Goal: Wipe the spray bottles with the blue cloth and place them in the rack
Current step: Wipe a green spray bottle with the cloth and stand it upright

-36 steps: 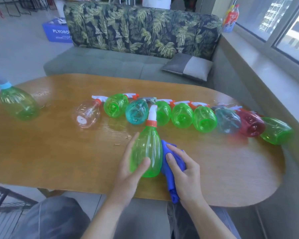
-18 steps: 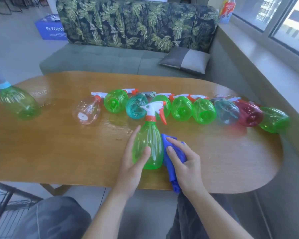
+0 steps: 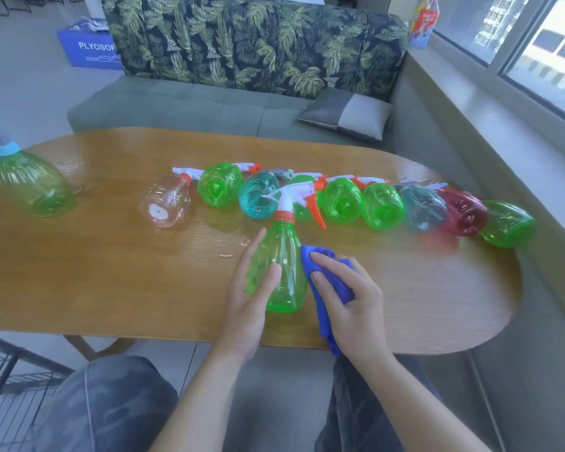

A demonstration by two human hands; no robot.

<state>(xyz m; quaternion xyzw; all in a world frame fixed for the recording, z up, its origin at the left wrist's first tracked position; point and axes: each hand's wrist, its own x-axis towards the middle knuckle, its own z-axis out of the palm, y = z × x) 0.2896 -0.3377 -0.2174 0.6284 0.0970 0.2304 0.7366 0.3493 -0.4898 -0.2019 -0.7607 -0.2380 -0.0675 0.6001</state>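
A: Where is the bottle point(image 3: 282, 269) at this moment?

B: It stands upright on the table point(image 3: 111, 275), near the front edge. The left hand point(image 3: 247, 300) grips its body, the thumb in front and the fingers curled around the far side. The white and orange sprayer head is above the grip and points to the right.

A: And the right hand point(image 3: 348, 305)?

B: It pinches the cloth point(image 3: 328, 288) and presses it on the right side of the bottle, just beside the left thumb. One end of the cloth hangs down over the table edge, below the hand.

A: What lies behind the grip?

B: A row of bottles on their sides, touching or almost touching: a clear one point(image 3: 167, 203), then green, teal, green ones, a red one point(image 3: 463, 215), and a green one at the right end. Far to the left of the grip one more green bottle point(image 3: 33, 185) stands; I think its cap is light blue, but this part is blurred.

A: Is the rack point(image 3: 4, 386) visible?

B: Dark wire bars show at the lower left, below the table.
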